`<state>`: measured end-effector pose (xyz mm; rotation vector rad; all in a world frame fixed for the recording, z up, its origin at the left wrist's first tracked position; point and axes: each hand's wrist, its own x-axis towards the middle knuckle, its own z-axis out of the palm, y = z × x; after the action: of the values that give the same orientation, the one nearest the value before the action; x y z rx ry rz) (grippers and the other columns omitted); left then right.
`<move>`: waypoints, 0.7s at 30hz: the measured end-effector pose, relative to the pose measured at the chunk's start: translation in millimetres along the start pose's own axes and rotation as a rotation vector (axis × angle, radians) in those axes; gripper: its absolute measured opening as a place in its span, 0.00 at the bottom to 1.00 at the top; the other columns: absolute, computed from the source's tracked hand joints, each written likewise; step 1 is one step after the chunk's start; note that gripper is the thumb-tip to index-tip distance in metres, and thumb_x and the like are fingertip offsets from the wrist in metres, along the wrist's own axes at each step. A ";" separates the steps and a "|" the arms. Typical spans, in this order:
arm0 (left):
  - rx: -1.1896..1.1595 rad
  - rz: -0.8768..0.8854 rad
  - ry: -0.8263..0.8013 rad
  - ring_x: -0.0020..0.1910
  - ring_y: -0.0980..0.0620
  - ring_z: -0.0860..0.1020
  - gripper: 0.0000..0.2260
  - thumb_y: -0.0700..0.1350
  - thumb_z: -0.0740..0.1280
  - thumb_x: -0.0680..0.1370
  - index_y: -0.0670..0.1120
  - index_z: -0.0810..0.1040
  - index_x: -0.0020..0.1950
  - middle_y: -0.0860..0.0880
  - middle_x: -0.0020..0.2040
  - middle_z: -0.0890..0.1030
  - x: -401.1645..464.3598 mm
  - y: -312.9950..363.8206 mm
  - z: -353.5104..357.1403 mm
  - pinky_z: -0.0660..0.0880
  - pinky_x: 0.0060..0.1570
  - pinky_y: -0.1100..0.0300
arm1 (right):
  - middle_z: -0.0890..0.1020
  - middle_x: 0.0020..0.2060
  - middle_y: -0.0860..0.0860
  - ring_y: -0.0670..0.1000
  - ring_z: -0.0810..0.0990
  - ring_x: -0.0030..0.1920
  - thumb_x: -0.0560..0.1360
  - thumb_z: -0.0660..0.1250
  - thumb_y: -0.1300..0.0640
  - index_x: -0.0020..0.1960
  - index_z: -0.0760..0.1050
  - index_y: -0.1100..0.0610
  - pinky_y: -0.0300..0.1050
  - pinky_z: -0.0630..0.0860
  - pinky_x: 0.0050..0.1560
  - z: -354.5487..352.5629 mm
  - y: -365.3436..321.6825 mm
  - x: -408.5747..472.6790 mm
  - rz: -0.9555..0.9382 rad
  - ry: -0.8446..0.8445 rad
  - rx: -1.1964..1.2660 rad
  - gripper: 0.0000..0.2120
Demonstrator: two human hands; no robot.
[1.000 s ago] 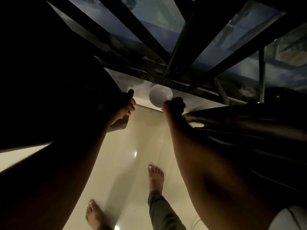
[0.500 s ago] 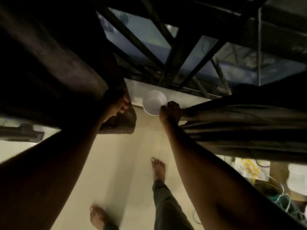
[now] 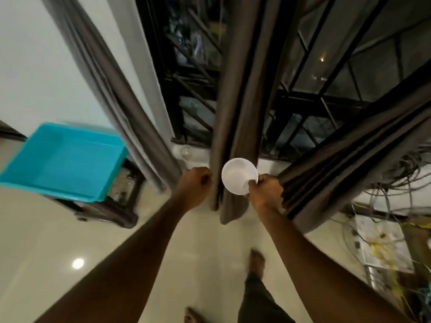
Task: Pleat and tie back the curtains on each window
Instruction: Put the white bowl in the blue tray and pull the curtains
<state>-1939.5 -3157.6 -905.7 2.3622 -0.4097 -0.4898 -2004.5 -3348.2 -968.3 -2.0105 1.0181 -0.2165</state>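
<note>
The left hand [image 3: 194, 186] is curled into a fist, its fingers [image 3: 205, 179] closed against the edge of the middle curtain [image 3: 238, 113]; whether any cloth is pinched inside the fist cannot be told. The right hand [image 3: 264, 191] has its fingers wrapped shut around the gathered right curtain [image 3: 345, 159], with the thumb pressed on the rim of one white bowl [image 3: 239, 174], so it holds both cloth and bowl. The bowl sits between the two hands, just in front of the middle curtain's lower part.

Three brown curtain panels show. The middle one hangs straight down between the hands, its hem close above the floor [image 3: 58, 241]. The right one runs from the right hand up and away to the right, bunched into folds. The third, the left curtain [image 3: 112, 85], hangs left of the left hand, blurred.

Behind the fingers lies a pale sill [image 3: 198, 157] with one small clear round thing on it, too blurred to name. Above it stands a window [image 3: 326, 78] with dark bars and dark glass.

Left of the left hand, one turquoise tub [image 3: 63, 162] rests on a dark stand [image 3: 109, 206]. Right of the right hand, a tangle of cables [image 3: 396, 178] and some papers [image 3: 382, 243] lie near the wall.

The floor is glossy cream tile with one bright light spot. Two bare feet show below the arms. The wall [image 3: 28, 66] at the left is pale.
</note>
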 end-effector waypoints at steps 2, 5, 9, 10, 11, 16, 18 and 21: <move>0.032 0.002 0.092 0.39 0.51 0.80 0.08 0.40 0.64 0.80 0.44 0.82 0.47 0.51 0.40 0.81 -27.9 -21.5 -41.6 0.74 0.42 0.59 | 0.86 0.41 0.60 0.62 0.84 0.44 0.72 0.71 0.56 0.42 0.82 0.60 0.54 0.82 0.45 12.6 -30.6 -35.1 -0.029 -0.026 0.025 0.06; 0.066 -0.050 0.245 0.42 0.50 0.80 0.06 0.40 0.65 0.79 0.45 0.82 0.48 0.49 0.42 0.83 -60.0 -62.2 -101.6 0.71 0.42 0.60 | 0.86 0.40 0.59 0.61 0.83 0.43 0.72 0.70 0.54 0.41 0.82 0.60 0.50 0.81 0.46 34.1 -95.8 -72.7 -0.140 -0.048 0.013 0.08; 0.063 -0.147 0.422 0.45 0.42 0.81 0.05 0.41 0.67 0.78 0.45 0.82 0.47 0.44 0.44 0.84 -84.2 -122.6 -175.7 0.75 0.45 0.54 | 0.85 0.39 0.55 0.59 0.83 0.42 0.69 0.71 0.55 0.43 0.82 0.58 0.48 0.80 0.43 98.8 -165.1 -116.8 -0.220 -0.191 0.057 0.06; 0.073 -0.170 0.454 0.46 0.42 0.81 0.05 0.41 0.67 0.78 0.45 0.82 0.46 0.44 0.44 0.84 -87.8 -139.6 -192.0 0.76 0.45 0.53 | 0.85 0.39 0.54 0.58 0.83 0.40 0.68 0.71 0.55 0.44 0.82 0.56 0.50 0.81 0.42 116.9 -182.4 -127.2 -0.216 -0.213 0.101 0.07; 0.090 -0.186 0.478 0.46 0.42 0.81 0.04 0.42 0.66 0.78 0.45 0.81 0.45 0.45 0.44 0.84 -91.9 -156.5 -207.8 0.77 0.46 0.51 | 0.84 0.40 0.52 0.56 0.82 0.40 0.68 0.71 0.56 0.45 0.81 0.55 0.49 0.81 0.42 136.9 -196.2 -137.3 -0.217 -0.234 0.133 0.07; 0.185 -0.254 0.467 0.49 0.43 0.81 0.05 0.45 0.66 0.79 0.46 0.80 0.48 0.46 0.48 0.84 -93.3 -245.1 -265.6 0.78 0.47 0.50 | 0.84 0.46 0.52 0.55 0.81 0.45 0.74 0.72 0.61 0.53 0.81 0.60 0.43 0.71 0.43 237.9 -242.7 -180.4 -0.236 -0.300 0.100 0.08; 0.259 -0.260 0.394 0.54 0.43 0.80 0.06 0.46 0.66 0.79 0.46 0.80 0.54 0.46 0.53 0.82 -87.8 -281.2 -278.7 0.77 0.51 0.51 | 0.85 0.47 0.53 0.56 0.82 0.47 0.74 0.72 0.60 0.52 0.81 0.59 0.43 0.74 0.44 285.9 -250.7 -187.3 -0.201 -0.318 0.097 0.08; 0.317 -0.217 0.311 0.60 0.45 0.78 0.12 0.47 0.68 0.79 0.46 0.78 0.61 0.47 0.60 0.80 -68.2 -338.9 -291.9 0.76 0.59 0.50 | 0.85 0.47 0.55 0.56 0.82 0.48 0.75 0.73 0.59 0.51 0.81 0.59 0.45 0.76 0.47 357.8 -258.2 -187.4 -0.149 -0.330 0.075 0.06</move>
<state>-1815.0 -2722.7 -915.6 2.7504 -0.0905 -0.1541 -1803.5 -2913.2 -958.3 -1.9730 0.6448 0.0003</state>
